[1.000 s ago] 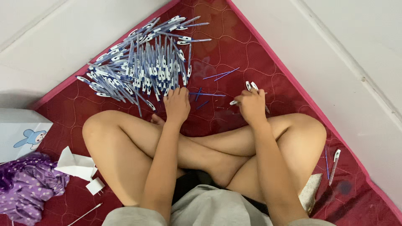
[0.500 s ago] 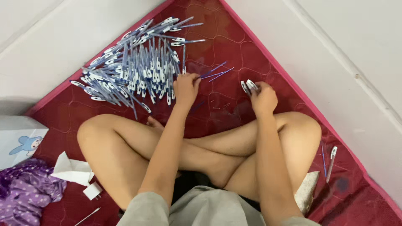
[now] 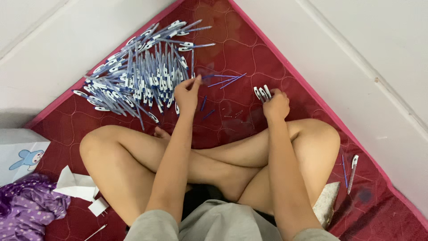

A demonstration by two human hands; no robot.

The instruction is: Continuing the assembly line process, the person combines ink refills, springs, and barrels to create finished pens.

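Observation:
I sit cross-legged on a dark red quilted mat (image 3: 249,49). A big pile of blue and white pens (image 3: 138,78) lies ahead to the left. My left hand (image 3: 187,93) is at the pile's right edge, fingers pinched on a thin blue pen refill. My right hand (image 3: 275,105) is closed around several white-capped pens (image 3: 262,93) that stick out to the left. Loose blue refills (image 3: 225,80) lie on the mat between my hands.
White tiled floor (image 3: 356,53) surrounds the mat. A pen with a refill (image 3: 352,167) lies by my right knee. At left are a white box with a blue cartoon figure (image 3: 20,154), purple dotted cloth (image 3: 26,209) and crumpled white paper (image 3: 76,185).
Both hands have moved forward, away from my legs. The left hand has gone to the pile's edge and pinched a refill; the right hand still holds its pens.

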